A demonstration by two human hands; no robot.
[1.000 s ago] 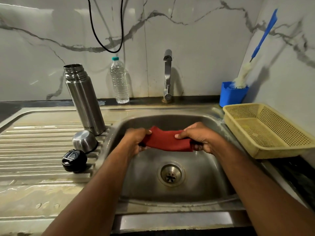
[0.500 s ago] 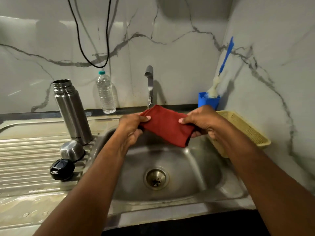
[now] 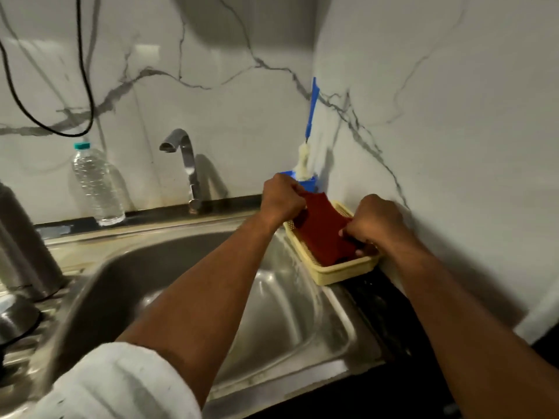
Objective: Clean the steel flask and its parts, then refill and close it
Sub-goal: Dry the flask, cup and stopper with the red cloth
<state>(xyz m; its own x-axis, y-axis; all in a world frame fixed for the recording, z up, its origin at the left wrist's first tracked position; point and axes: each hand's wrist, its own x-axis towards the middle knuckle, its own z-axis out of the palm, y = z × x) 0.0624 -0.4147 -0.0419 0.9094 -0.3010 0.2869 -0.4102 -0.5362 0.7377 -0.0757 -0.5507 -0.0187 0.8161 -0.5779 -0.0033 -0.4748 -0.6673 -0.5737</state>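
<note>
At the far left edge stood the steel flask [image 3: 21, 246], upright on the drainboard, only its lower body in frame. Just in front of it lay a rounded steel cup [image 3: 15, 319], partly cut off. Well behind, by the wall, stood a clear water bottle [image 3: 96, 186] with a teal cap, then the tap [image 3: 184, 164] over the sink [image 3: 272, 313].

My left hand [image 3: 282, 199] pinched the upper corner of the red cloth [image 3: 325, 234], fingers curled round it. My right hand [image 3: 375, 223] gripped the cloth's other edge, also curled tight. Between them the cloth hung stretched over the yellow basket [image 3: 341, 272], its lower part down inside the basket. Behind stood the blue holder [image 3: 308, 182] with the bottle brush [image 3: 304, 160].

Judgement: the step in hand was setting the cloth into the basket; the flask looked untouched and open-ended work remained. The next move calls for letting go with both hands, then reaching well back left for the flask and its parts.

No readable writing: the flask's lettering was out of frame or blurred, and the bottle showed no label.
</note>
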